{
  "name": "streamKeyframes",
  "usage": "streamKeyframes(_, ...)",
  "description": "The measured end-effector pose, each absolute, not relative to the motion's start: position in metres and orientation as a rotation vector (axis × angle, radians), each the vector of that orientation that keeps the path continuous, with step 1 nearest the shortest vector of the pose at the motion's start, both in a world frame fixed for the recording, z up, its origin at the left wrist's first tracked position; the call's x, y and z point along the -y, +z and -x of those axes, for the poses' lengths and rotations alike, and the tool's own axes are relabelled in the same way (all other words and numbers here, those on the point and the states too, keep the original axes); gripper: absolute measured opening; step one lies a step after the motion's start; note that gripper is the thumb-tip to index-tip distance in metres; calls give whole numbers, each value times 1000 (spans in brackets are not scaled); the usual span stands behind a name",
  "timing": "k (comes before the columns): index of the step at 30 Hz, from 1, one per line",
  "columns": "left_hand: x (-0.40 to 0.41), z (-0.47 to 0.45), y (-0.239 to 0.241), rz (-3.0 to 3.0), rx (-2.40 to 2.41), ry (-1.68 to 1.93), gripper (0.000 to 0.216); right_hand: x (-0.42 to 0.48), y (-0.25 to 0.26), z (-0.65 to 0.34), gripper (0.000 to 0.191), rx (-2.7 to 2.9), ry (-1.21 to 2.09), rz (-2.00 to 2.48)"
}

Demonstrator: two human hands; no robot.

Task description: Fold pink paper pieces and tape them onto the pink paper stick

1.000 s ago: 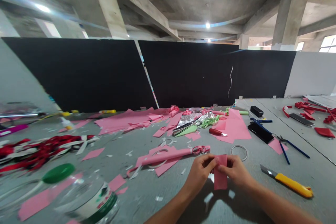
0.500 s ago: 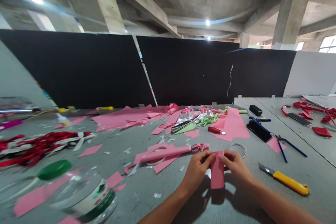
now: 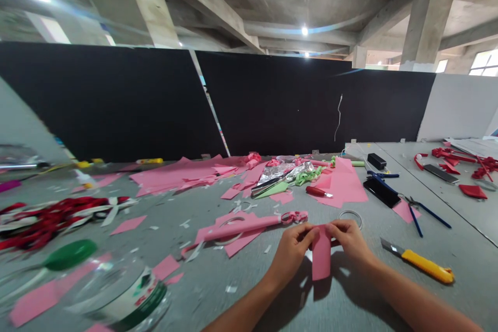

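Note:
Between my two hands hangs a small strip of pink paper (image 3: 321, 257), held by its top edge just above the grey table. My left hand (image 3: 292, 246) pinches the strip's upper left corner between thumb and fingers. At the upper right corner, my right hand (image 3: 350, 241) grips it the same way. A pink paper-wrapped stick (image 3: 245, 226) with a crumpled end lies left of my hands. Behind my right hand rests a roll of clear tape (image 3: 352, 216), partly hidden.
A yellow utility knife (image 3: 426, 265) lies right, near pliers (image 3: 428, 212) and a black phone (image 3: 379, 192). Left are a clear plastic bottle (image 3: 120, 290) and red-white ribbons (image 3: 58, 218). Pink paper sheets (image 3: 179, 179) and a red-handled cutter (image 3: 317, 191) lie farther back.
The camera view has shifted slightly, so the table items sit a little farther left. Both hands keep their pinch on the pink strip, with hardly any movement.

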State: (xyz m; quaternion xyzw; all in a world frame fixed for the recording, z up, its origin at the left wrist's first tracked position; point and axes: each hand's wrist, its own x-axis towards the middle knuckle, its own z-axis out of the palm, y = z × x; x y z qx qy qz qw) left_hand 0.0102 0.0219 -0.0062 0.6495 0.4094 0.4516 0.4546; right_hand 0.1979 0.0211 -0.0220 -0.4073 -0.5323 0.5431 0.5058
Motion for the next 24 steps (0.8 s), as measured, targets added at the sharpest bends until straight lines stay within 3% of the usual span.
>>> streamKeyframes(14,-22,-10,-4,-1674,-1081,1206,36,-18,-22,-193,68,1336,1390,984)
streamKeyframes(24,-28,-8,-1,-1672,-1092,1311,37,-18,-30,-192,66,1365,1400,1000)
